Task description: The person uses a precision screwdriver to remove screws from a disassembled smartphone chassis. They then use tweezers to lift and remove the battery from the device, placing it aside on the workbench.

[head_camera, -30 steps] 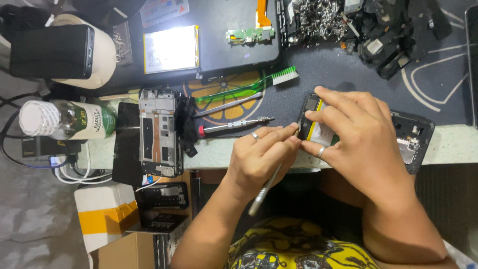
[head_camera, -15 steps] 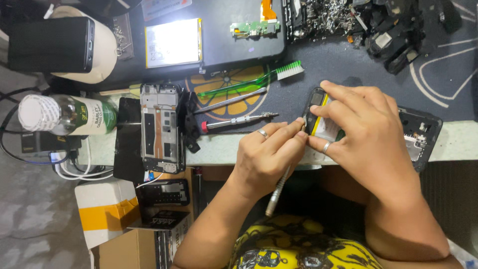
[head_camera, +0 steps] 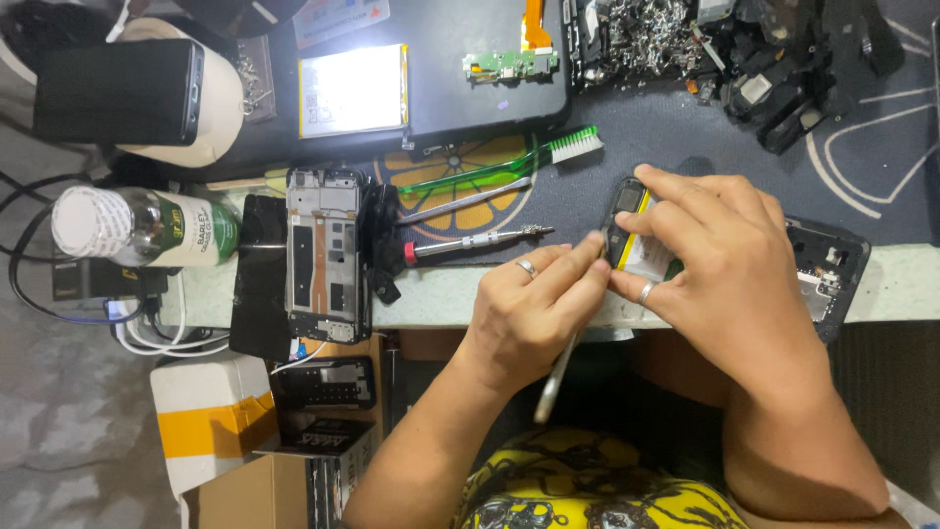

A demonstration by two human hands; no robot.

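The right hand (head_camera: pixel 729 260) covers most of a phone (head_camera: pixel 627 230), gripping it at the table edge; only its dark end and a yellow strip show. The left hand (head_camera: pixel 534 309), just beside it, pinches a thin pale tool (head_camera: pixel 556 377) whose tip is hidden at the phone's edge. Left of the hands lie a screwdriver (head_camera: pixel 475 242), a green brush (head_camera: pixel 499 167), a bare phone frame (head_camera: pixel 326 255) and a green-labelled bottle (head_camera: pixel 147 227). Below those sits a white box with a yellow band (head_camera: pixel 211 416). The mat (head_camera: pixel 705 147) is dark grey.
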